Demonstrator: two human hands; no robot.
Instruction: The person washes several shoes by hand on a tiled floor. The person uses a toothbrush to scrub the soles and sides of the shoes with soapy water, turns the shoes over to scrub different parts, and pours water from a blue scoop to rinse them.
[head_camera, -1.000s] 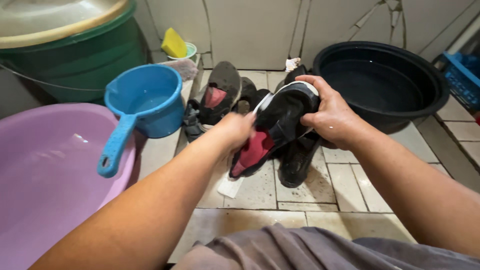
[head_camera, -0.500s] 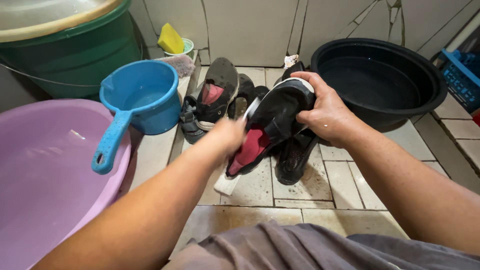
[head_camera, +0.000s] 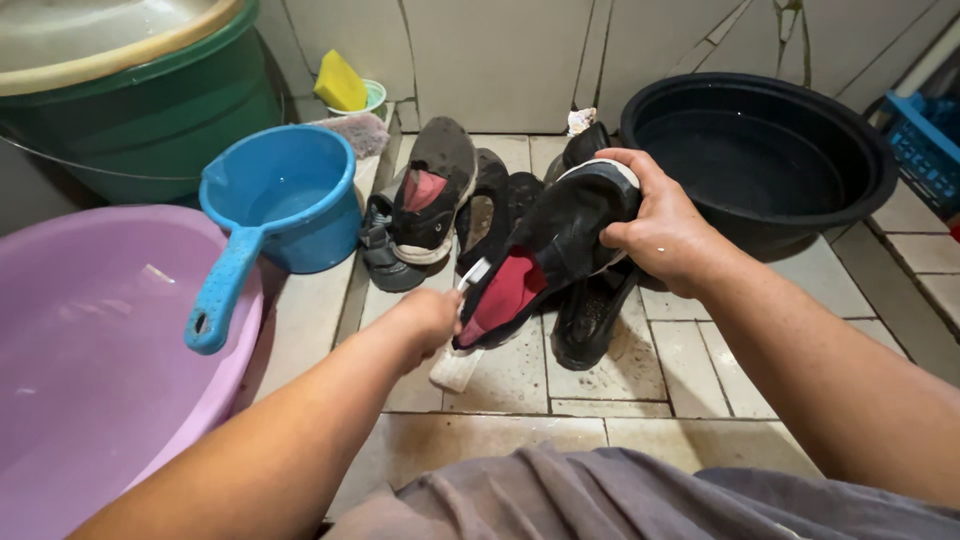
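The right hand (head_camera: 665, 232) grips a black shoe (head_camera: 560, 240) by its toe end, fingers wrapped over the white-edged sole, holding it tilted above the tiled floor (head_camera: 690, 370) with the red lining (head_camera: 503, 290) of its opening facing down toward 7 o'clock. The left hand (head_camera: 428, 322) is clenched around a small white-handled brush (head_camera: 472, 274), whose tip sits right at the shoe's opening, touching or just short of the red lining; which one cannot be told. Under the held shoe, at 6 o'clock from it, a black insole (head_camera: 588, 322) lies flat on the tiles, and a white scrap (head_camera: 455, 368) lies just beside the left hand. At 10 o'clock from the held shoe a second black shoe (head_camera: 432, 195) with a red tongue leans among other dark footwear (head_camera: 382, 250). A blue dipper (head_camera: 280, 205) with water in it stands at 9 o'clock from that pile, its handle reaching over the rim of a purple basin (head_camera: 90, 360) at the left edge. Behind the dipper, at 11 o'clock, stands a green tub (head_camera: 150, 120) with a pale lid, and near it by the wall a yellow sponge (head_camera: 341, 82) rests in a small cup. A black basin (head_camera: 760, 155) holding water sits at 2 o'clock from the right hand, close to it, with a blue crate (head_camera: 925, 150) at the far right edge. Grey cloth (head_camera: 600, 500) over the person's lap fills the bottom.
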